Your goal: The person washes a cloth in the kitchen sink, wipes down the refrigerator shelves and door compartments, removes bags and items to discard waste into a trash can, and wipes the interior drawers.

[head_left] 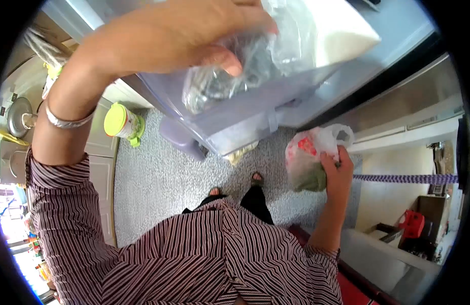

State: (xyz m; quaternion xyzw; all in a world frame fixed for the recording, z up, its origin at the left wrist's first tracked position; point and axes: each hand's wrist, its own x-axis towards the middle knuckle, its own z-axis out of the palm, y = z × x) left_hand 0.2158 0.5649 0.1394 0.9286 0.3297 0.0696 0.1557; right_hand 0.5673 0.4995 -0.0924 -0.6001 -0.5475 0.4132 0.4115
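My left hand (214,43) reaches over a translucent drawer (230,124) that is pulled out in front of me. Its thumb and fingers are bent around a crinkled clear plastic bag (255,61); the far fingers are partly out of view. A white packet (341,35) lies beside that bag at the drawer's right. Lower and to the right, my right hand (339,168) grips a thin white plastic bag (308,157) with red print. Something green shows through the bag's lower part, its kind unclear. The bag hangs above the floor.
A yellow-lidded bucket (124,122) stands on the grey floor (148,178) by the white cabinets. Beneath the drawer is a purple stool-like object (181,138). A purple braided cord (407,178) stretches across the right side. A pan lid (19,117) is at far left.
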